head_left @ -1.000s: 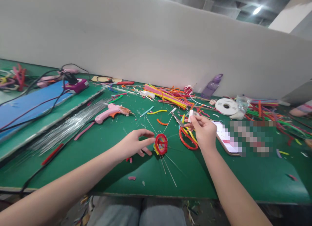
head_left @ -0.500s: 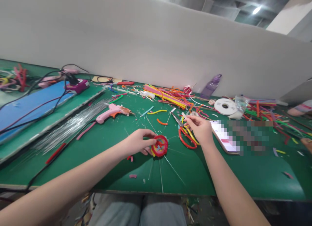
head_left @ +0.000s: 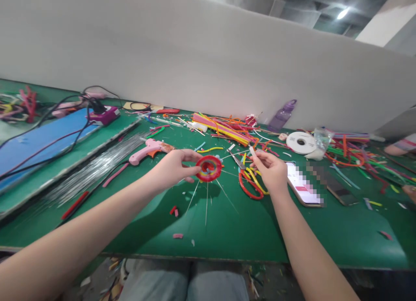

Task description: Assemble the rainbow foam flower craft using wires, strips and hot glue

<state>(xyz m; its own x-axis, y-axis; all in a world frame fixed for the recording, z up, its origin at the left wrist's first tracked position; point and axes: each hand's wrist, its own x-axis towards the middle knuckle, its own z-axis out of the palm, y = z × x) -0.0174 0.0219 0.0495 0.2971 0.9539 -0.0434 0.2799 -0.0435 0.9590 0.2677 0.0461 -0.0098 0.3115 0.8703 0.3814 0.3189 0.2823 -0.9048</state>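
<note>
My left hand [head_left: 172, 166] grips a red coiled pipe-cleaner disc [head_left: 208, 168] and holds it up off the green table [head_left: 260, 231]. Thin metal wires stick out of the disc and hang down. My right hand [head_left: 269, 167] is closed in a pinch on a small white strip [head_left: 251, 151], just right of the disc. Below that hand lie scissors [head_left: 238, 161] and red and yellow pipe-cleaner loops [head_left: 250, 186].
A pink glue gun [head_left: 147, 148] and a bundle of silver wires [head_left: 94, 166] lie to the left. Coloured pipe cleaners [head_left: 221, 127], a white tape roll [head_left: 301, 142], a purple bottle [head_left: 282, 115] and a phone [head_left: 303, 186] sit further back and right. Another person's arm [head_left: 401, 146] shows at far right.
My left hand closed on the red disc and lifted it off the table toward my right hand. My right hand lowered slightly, still pinching the white strip.
</note>
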